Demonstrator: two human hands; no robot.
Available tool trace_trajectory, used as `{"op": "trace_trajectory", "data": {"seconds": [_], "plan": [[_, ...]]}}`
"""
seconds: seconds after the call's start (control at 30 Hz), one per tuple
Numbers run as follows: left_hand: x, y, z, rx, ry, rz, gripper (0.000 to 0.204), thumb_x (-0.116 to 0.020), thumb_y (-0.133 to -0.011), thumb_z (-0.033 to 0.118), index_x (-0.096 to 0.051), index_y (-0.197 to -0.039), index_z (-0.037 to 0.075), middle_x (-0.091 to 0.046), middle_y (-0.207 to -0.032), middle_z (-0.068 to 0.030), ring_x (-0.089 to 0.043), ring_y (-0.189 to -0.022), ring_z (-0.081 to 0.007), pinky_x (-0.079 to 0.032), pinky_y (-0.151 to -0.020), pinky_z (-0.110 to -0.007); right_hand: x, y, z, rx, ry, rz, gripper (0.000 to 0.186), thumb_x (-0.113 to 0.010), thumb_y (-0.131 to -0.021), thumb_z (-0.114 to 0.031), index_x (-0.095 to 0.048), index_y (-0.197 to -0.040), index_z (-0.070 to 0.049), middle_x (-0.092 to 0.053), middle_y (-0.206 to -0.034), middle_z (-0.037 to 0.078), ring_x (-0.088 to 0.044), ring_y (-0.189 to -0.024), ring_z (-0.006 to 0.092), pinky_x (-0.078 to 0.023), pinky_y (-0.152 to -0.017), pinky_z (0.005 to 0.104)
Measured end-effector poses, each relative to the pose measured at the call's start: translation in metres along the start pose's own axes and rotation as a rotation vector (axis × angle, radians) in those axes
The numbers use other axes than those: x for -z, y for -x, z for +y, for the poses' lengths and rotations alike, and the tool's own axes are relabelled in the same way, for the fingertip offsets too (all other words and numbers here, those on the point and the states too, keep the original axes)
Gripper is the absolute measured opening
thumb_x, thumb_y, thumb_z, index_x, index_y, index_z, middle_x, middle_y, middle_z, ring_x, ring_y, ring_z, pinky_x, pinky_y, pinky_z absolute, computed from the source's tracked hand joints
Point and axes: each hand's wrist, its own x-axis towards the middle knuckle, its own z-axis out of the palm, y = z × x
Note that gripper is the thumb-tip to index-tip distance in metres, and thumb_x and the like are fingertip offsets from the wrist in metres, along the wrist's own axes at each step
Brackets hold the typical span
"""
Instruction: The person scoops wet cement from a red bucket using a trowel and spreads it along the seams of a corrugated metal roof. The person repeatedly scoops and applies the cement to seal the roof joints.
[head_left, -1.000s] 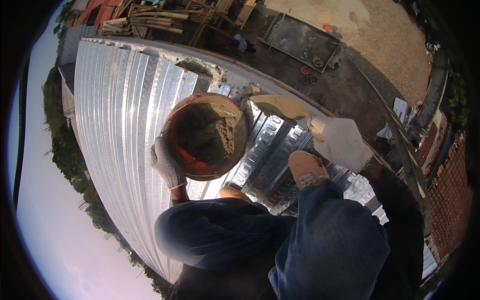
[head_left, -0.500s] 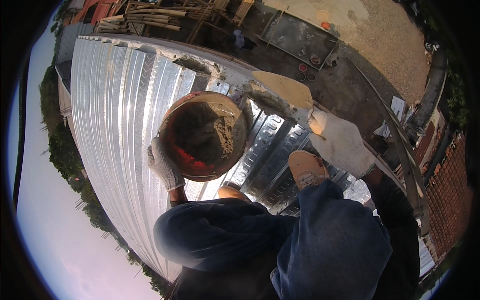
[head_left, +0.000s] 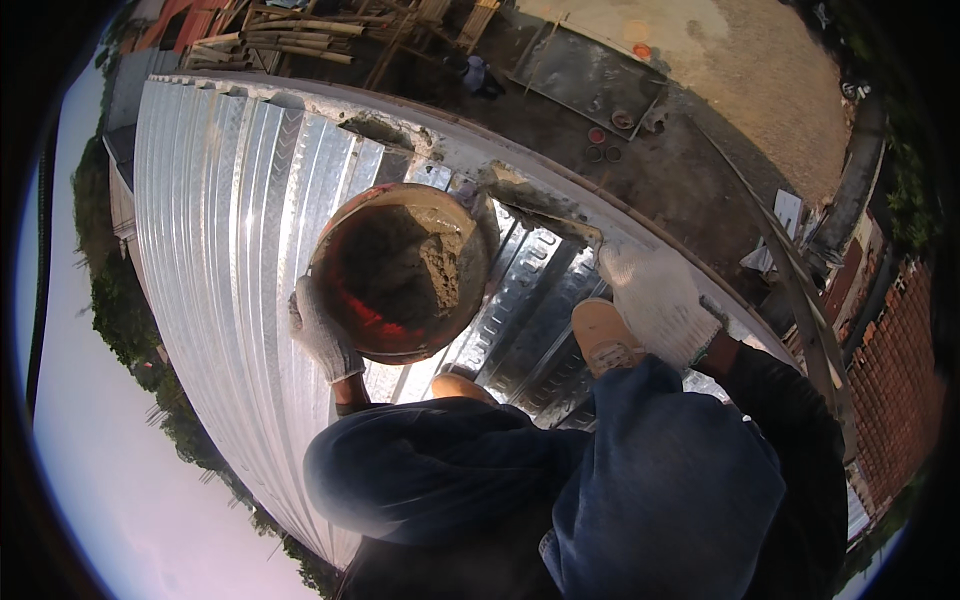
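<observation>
A red-rimmed bucket of wet grey mortar stands tilted on the corrugated metal decking. My gloved left hand is closed on the bucket's left side, its fingers partly hidden by the wall. My gloved right hand is closed round a trowel, whose handle is hidden inside the fist. The trowel's blade shows almost edge-on as a thin strip against the mortar-smeared wall top, right of the bucket.
Shiny ribbed decking spreads to the left, under my shoes. Past the wall edge is a drop to the ground, with bamboo poles, a mixing sheet and small buckets. A brick wall rises at right.
My right hand has moved slightly left and rolled over, turning the trowel blade from broad face to nearly edge-on by the wall top. My left hand stays on the bucket.
</observation>
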Motion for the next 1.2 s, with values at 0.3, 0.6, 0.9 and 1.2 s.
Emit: {"op": "trace_trajectory", "data": {"seconds": [0.3, 0.6, 0.9, 1.2], "plan": [[-0.004, 0.002, 0.008, 0.052, 0.013, 0.051, 0.032, -0.064, -0.113, 0.028, -0.076, -0.115, -0.002, -0.075, -0.102, -0.0049, -0.068, -0.090, -0.0140, -0.056, -0.084, -0.032, 0.032, 0.023, 0.030, 0.165, -0.173, 0.014, 0.040, -0.079, -0.092, -0.021, -0.068, -0.126, -0.003, -0.075, -0.104, 0.010, -0.078, -0.089, 0.0295, -0.062, -0.072, 0.0386], [-0.022, 0.007, 0.016, 0.064, 0.008, 0.056, 0.031, -0.064, -0.113, 0.028, -0.076, -0.110, -0.001, -0.074, -0.099, -0.0040, -0.065, -0.088, -0.0117, -0.054, -0.081, -0.031, 0.000, -0.006, 0.039, 0.164, -0.114, 0.230, 0.042, -0.077, -0.089, -0.020, -0.067, -0.125, -0.001, -0.073, -0.097, 0.011, -0.076, -0.083, 0.0275, -0.059, -0.069, 0.0424], [0.001, -0.002, 0.007, 0.028, -0.053, 0.041, 0.031, -0.063, -0.113, 0.027, -0.075, -0.108, -0.001, -0.073, -0.098, -0.0034, -0.064, -0.087, -0.0117, -0.054, -0.080, -0.032, 0.005, -0.015, -0.004, 0.171, 0.362, -0.082, 0.050, -0.081, -0.084, -0.024, -0.066, -0.125, 0.000, -0.068, -0.093, 0.002, -0.072, -0.080, 0.0195, -0.053, -0.065, 0.0391], [-0.006, 0.001, 0.008, 0.050, 0.078, 0.049, 0.025, -0.063, -0.113, 0.023, -0.074, -0.108, 0.000, -0.073, -0.099, -0.0029, -0.064, -0.088, -0.0112, -0.054, -0.082, -0.031, 0.039, 0.034, 0.010, 0.009, -0.045, -0.089, 0.027, -0.077, -0.088, -0.022, -0.069, -0.110, -0.008, -0.073, -0.091, 0.008, -0.075, -0.077, 0.0274, -0.057, -0.065, 0.0405]]}}
